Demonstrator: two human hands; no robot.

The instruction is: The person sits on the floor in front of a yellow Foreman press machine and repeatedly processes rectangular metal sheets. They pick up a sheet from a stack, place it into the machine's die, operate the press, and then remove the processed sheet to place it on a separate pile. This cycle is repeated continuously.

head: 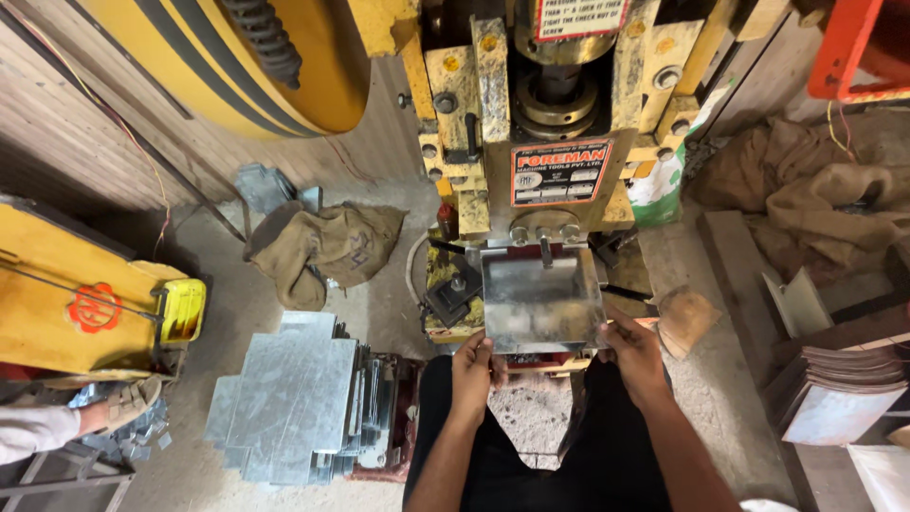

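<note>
My left hand [471,367] and my right hand [633,353] each grip a near corner of a shiny rectangular metal sheet [542,299]. The sheet lies flat on the bed of a yellow power press [531,123], under its ram, with its far edge against a small peg. I am seated in dark trousers facing the press.
A stack of cut metal sheets [294,398] sits at my left. A burlap sack [327,246] lies on the floor beyond it. More sheets and bent pieces [844,389] are piled at the right. Another person's arm [47,427] shows at the far left, beside a yellow machine [85,294].
</note>
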